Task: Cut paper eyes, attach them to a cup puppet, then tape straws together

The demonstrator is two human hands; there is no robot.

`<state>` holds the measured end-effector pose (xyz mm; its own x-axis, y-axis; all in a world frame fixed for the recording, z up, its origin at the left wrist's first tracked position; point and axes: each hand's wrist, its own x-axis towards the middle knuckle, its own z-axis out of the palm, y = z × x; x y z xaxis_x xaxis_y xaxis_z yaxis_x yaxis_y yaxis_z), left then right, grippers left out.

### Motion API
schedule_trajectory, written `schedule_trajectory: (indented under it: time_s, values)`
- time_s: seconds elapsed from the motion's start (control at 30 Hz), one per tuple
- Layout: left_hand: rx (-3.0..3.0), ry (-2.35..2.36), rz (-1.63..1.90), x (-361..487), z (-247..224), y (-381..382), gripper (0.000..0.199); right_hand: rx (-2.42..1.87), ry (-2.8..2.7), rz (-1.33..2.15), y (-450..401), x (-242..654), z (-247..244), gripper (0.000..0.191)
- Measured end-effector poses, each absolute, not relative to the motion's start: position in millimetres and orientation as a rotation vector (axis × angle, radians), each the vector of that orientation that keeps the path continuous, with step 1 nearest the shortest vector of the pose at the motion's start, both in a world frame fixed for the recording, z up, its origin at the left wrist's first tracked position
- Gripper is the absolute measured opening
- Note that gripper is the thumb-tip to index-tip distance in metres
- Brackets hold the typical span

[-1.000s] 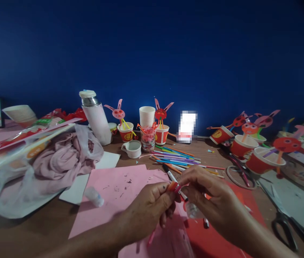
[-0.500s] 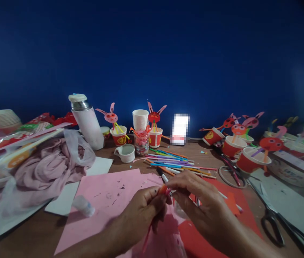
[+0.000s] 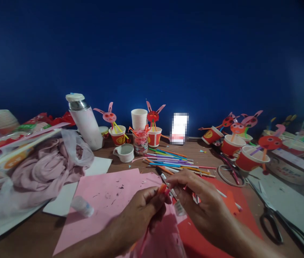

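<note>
Between thumb and fingers, my left hand [image 3: 143, 206] pinches a small orange and pink piece [image 3: 162, 189], with a pink strip [image 3: 144, 242] hanging below that hand. My right hand [image 3: 197, 200] is at the right side of the piece, its thumb and index finger curled close to it; whether they grip anything is hard to see. Under the hands lie pink paper [image 3: 109, 193] with dark scraps and red paper [image 3: 203, 238]. A small clear item with a printed label [image 3: 179, 208] shows just below my right hand. A glue bottle [image 3: 82, 206] rests on the pink paper.
Colourful sticks [image 3: 170, 159] lie beyond the hands. Behind them stand a jar of scraps [image 3: 140, 141], a white mug [image 3: 125, 153], a flask [image 3: 86, 125] and red cups with paper figures [image 3: 117, 136]. Scissors [image 3: 271, 215] lie right; a cloth in a plastic bag [image 3: 44, 168] lies left.
My right hand's fingers have shifted slightly around the small piece, and the labelled item beneath shows more clearly. The whole view has moved a little.
</note>
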<state>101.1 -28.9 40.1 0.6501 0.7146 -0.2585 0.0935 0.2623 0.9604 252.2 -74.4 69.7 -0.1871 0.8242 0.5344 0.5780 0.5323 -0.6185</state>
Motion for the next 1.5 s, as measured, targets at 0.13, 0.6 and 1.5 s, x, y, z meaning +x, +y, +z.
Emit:
schedule_trajectory:
  time_s: [0.13,0.6,1.5]
  values:
    - [1.244,0.780,0.515,100,40,-27,0.039,-1.136,-1.865,0.407,-74,251,67,0.029]
    - [1.079,0.784,0.573,100,51,-25,0.036,-1.096,-1.791,0.480,-70,248,61,0.033]
    - [1.124,0.766,0.671,94,49,-24,0.022,-1.209,-1.560,0.903,-66,241,50,0.027]
